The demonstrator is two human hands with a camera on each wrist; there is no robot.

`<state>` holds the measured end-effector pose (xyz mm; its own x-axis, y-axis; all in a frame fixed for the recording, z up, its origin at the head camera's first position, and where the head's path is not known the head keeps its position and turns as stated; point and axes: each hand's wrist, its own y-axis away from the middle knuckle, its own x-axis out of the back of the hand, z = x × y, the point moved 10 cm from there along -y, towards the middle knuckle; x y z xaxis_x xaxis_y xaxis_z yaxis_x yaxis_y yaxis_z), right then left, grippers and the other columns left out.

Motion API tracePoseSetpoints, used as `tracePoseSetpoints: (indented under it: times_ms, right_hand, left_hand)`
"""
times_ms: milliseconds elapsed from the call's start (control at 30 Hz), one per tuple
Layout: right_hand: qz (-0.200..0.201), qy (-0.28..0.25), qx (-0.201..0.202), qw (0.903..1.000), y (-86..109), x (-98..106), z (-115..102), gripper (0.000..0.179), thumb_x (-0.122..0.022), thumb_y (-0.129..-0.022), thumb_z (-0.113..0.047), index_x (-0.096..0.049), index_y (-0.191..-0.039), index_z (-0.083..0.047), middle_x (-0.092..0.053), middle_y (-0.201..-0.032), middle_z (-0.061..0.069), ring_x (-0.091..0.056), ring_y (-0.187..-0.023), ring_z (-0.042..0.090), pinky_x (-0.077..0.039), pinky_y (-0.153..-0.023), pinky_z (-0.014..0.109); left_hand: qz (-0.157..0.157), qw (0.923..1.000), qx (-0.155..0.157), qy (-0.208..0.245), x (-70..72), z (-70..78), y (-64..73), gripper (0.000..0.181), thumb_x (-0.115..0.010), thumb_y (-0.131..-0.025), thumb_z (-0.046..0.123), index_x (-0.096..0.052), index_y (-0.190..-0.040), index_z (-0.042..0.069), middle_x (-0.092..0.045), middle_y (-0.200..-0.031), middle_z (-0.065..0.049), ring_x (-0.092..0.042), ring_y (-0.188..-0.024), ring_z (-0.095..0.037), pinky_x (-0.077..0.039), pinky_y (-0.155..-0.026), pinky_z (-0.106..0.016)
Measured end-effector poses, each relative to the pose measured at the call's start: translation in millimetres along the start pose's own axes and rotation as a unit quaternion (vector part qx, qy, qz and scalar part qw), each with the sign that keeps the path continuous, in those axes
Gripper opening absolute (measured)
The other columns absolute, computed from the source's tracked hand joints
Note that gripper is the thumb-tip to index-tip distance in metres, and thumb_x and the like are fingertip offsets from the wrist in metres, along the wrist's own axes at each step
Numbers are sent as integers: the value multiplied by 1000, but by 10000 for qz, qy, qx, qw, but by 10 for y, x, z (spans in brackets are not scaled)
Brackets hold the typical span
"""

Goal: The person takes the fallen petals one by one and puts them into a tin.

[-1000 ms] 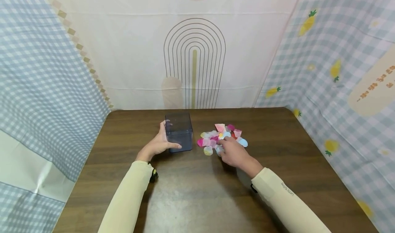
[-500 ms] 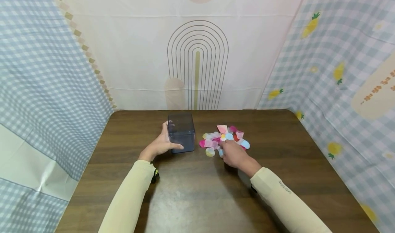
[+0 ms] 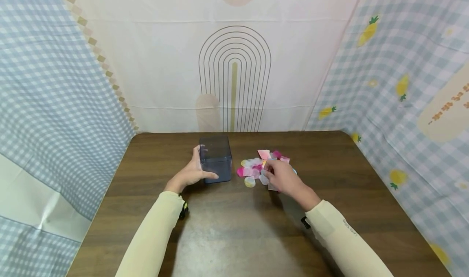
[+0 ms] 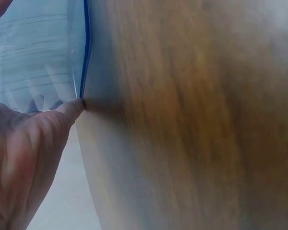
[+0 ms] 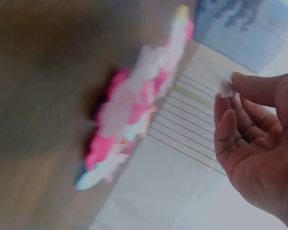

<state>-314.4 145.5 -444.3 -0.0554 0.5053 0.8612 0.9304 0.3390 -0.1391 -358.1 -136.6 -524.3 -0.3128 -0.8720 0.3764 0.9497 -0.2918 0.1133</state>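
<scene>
Maybe the pale scrap [image 5: 226,87] the right hand [image 3: 287,179] pinches by the bright scraps [image 3: 247,172] could slip, since it looks so thin. The left hand [image 3: 190,173] grips the clear box [image 3: 217,168] near them; a hard push might slide it.

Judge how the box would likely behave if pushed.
The box would probably stay stiff, since its edges look straight. Its flat sides and squarish corners make rolling unlikely. It may be light for its size: part of the left grip shows through its walls, suggesting thin plastic.
</scene>
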Motion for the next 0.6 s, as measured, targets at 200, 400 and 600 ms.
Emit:
tracePoseSetpoints:
  times_ms: [200,400,600]
  right_hand:
    - [674,-466,216,9964,-81,281,-279,7,-74,-99,-11,-69,-95,-12,-72,-87,2,-58,-73,14,-49,-68,29]
    - [1188,-647,643,9887,-202,407,-564,4,-73,-99,-10,-71,-96,-9,-72,-89,4,-62,-77,16,-53,-73,31]
    - [1202,-775,749,9869,-441,326,-781,5,-70,-102,-12,-71,-100,-7,-73,-92,6,-64,-81,19,-56,-77,35]
  left_hand:
    - [13,10000,-6,-78,-2,-3,-9,133,-98,-75,30,0,-165,23,-21,-173,-12,-29,-160,-39,-23,-132,-62]
    - [17,10000,-7,-21,-9,-3,-12,133,-98,-74,31,-1,-164,26,-20,-173,-11,-29,-159,-38,-24,-132,-60]
    - [48,9999,105,87,-6,-37,20,133,-97,-77,28,3,-166,29,-15,-175,-10,-25,-161,-38,-23,-132,-62]
